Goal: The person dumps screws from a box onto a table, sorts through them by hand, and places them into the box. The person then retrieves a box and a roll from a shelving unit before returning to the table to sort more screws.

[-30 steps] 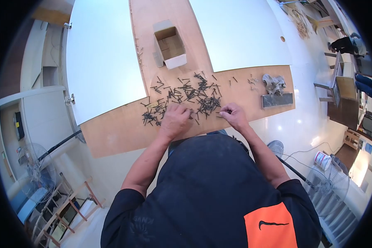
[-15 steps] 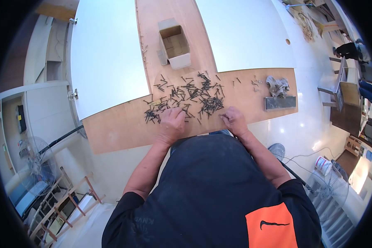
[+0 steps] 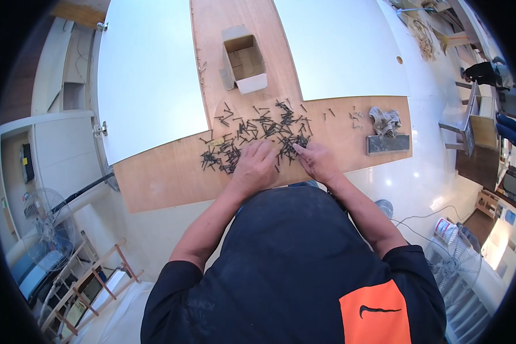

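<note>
Right hand [image 3: 321, 162] moved left | dark screw heap [image 3: 286, 145] lay just far-left of its fingertips, axes crossed, left hand [image 3: 257, 166] farther | fingers bent; couldn't tell if gripping

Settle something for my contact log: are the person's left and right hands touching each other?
Apart: the head view shows dark screws and bare wooden board between the left hand and the right hand.

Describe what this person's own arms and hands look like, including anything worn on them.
The left hand and right hand are bare: no gloves, and no watch or band shows at the wrists. The forearms are uncovered below short, dark sleeves. The dark shirt has an orange patch with a black swoosh toward the right sleeve.
</note>
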Demonstrator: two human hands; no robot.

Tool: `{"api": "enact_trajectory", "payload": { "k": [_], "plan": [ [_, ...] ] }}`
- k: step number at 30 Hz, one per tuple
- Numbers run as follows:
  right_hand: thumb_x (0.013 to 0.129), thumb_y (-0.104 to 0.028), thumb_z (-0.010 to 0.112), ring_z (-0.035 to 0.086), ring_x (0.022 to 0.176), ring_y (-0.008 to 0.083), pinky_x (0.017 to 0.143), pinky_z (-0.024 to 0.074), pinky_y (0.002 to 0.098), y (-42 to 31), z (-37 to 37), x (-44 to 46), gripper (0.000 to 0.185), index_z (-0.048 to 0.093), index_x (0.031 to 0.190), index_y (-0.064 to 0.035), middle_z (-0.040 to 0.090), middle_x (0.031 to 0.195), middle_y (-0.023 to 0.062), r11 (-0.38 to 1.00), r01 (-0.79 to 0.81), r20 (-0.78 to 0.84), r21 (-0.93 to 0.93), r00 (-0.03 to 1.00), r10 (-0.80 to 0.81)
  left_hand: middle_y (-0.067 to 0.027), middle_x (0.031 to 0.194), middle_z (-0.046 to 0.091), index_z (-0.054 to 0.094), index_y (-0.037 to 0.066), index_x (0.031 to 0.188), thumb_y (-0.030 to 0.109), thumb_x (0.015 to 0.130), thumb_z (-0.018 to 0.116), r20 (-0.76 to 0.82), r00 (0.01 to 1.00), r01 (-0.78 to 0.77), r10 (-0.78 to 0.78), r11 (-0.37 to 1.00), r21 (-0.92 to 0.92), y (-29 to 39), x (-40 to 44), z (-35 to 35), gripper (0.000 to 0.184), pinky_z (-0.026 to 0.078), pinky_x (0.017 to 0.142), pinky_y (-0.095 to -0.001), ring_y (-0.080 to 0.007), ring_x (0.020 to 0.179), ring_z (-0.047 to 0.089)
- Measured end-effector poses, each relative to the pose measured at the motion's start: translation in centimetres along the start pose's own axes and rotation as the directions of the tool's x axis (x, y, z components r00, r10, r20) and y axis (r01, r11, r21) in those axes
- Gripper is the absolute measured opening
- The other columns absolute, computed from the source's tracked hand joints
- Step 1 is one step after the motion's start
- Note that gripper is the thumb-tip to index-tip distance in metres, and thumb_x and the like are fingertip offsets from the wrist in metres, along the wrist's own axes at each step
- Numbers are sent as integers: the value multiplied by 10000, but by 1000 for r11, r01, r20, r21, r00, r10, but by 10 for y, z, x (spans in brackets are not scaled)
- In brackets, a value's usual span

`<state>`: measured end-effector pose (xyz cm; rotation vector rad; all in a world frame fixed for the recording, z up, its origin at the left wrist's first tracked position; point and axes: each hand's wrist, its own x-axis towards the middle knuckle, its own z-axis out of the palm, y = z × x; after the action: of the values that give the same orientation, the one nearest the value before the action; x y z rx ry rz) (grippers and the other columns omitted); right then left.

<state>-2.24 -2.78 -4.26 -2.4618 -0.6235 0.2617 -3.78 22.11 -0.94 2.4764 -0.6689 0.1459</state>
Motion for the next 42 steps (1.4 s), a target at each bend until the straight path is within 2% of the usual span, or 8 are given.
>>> {"api": "enact_trajectory", "payload": {
  "k": [6,15,18,21,27,32,36,42],
  "plan": [
    [879,-135,677,610,741,302,651,499,433,15,-4,-15,241,720,1117,-122,586,779,101,1000,22,-69,3,997,-22,-137,1346,581,657,17,1136,147,802,630,150,963,-227,226,974,-11,-6,22,27,360,403,1075,-451,-309,1297,511],
    [878,-84,632,638,820,348,701,527,449,23,-20,4,270,683,1143,-90,637,856,126,990,-140,-177,22,974,142,-144,1286,600,651,13,1047,110,762,670,299,948,-119,113,993,2,-27,4,5,302,458,989,-422,-305,1140,555],
    [897,-87,632,608,772,339,687,505,445,19,-16,25,333,652,1229,-75,587,792,136,996,-86,-279,24,956,90,-169,1288,589,642,0,1114,87,776,675,169,982,-85,87,996,-17,-24,28,10,351,454,984,-458,-334,1178,549],
    [924,-143,593,639,834,347,745,529,454,14,-10,46,406,611,1328,-109,637,846,143,995,-100,-223,18,970,101,-187,1314,575,625,-20,1175,147,813,631,73,995,-83,74,988,134,-20,56,15,399,412,1064,-483,-352,1251,525],
    [946,-176,574,643,832,346,742,522,463,3,-7,58,426,587,1359,-72,649,863,148,986,-94,34,-136,994,99,-201,1375,548,623,4,1223,159,847,662,215,973,-123,86,979,161,-26,31,24,408,389,1092,-501,-363,1308,492],
    [940,-180,600,642,833,350,742,517,471,12,-3,37,392,600,1308,-45,654,883,152,994,-97,-21,-48,995,97,-186,1364,555,613,6,1227,149,838,672,250,964,-117,96,991,72,-26,10,13,418,394,1089,-484,-362,1317,480],
    [929,-177,632,646,845,354,752,519,469,10,-12,17,355,622,1254,-34,664,885,155,993,-117,12,-30,993,117,-182,1366,551,599,-13,1226,141,823,681,129,991,-29,22,998,53,-25,35,13,439,397,1087,-482,-363,1309,481],
    [915,-185,660,664,868,358,761,537,457,6,-18,10,298,673,1179,-46,684,909,154,991,-127,-40,31,991,128,-177,1371,546,606,-28,1198,152,822,670,47,993,-112,106,982,152,-37,87,29,421,390,1088,-486,-353,1293,487]
  ]
}}
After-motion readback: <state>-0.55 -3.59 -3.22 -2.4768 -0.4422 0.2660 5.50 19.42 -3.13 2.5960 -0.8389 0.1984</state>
